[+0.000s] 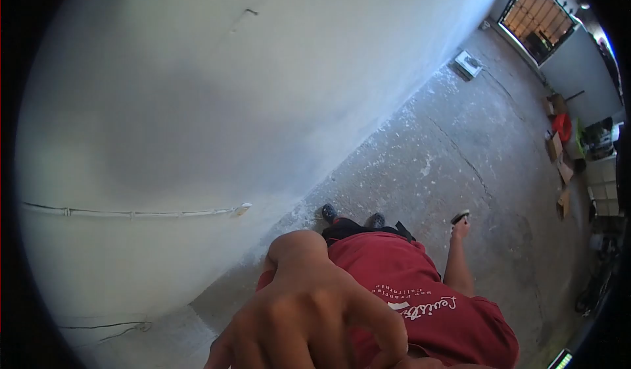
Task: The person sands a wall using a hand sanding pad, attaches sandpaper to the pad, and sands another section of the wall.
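My left hand (299,313) is raised close to the camera, its back and bent knuckles towards me. Its fingers curl down past the lower edge of the view, so the fingertips and anything between them are hidden. Lower down and out to the right, my right hand (462,225) is closed around a small dark hand tool with a pale edge (460,217). The tool is too small to tell its exact kind. Between the two arms shows my red T-shirt (388,264) with white lettering.
A pale wall (197,106) rises on the left, carrying a thin pipe or cable (164,214). Pale specks and cracks mark the concrete floor (427,152). A light rectangular tray-like object (468,64) lies near the wall. Cardboard pieces (564,172) and a red item (561,127) line the right.
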Demonstrator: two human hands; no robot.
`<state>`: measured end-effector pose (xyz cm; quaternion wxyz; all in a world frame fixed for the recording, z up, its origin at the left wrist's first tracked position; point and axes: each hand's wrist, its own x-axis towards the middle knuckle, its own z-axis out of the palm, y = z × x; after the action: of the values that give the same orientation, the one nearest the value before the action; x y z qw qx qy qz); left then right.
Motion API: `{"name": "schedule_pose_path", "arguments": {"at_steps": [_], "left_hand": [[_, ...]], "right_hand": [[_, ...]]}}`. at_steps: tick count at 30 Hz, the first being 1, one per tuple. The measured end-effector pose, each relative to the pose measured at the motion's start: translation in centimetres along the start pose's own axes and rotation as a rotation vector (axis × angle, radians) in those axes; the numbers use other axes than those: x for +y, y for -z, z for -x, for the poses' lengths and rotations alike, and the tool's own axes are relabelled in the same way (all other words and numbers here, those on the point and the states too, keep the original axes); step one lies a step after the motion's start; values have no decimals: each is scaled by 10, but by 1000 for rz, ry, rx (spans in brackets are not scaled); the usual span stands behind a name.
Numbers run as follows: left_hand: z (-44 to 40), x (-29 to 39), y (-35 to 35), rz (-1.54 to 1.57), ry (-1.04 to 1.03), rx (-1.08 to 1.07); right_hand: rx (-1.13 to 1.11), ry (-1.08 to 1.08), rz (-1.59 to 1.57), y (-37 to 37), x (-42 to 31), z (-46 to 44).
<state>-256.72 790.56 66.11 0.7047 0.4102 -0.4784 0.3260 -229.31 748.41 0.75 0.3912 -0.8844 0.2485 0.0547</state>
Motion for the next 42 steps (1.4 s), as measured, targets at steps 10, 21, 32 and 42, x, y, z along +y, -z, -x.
{"name": "schedule_pose_path", "arguments": {"at_steps": [10,21,32,42], "left_hand": [[-16,-62,21,155,-8,-46],[129,-162,218,-177,513,775],[238,-249,300,-203,1209,1384],[211,-278,331,-266,1112,1490]], "right_hand": [[66,-247,-21,28,25,-11],[-747,-105,-570,-105,-335,71],[-1318,-180,-821,-171,-580,168],[-1485,-127,-625,-211,-616,140]]}}
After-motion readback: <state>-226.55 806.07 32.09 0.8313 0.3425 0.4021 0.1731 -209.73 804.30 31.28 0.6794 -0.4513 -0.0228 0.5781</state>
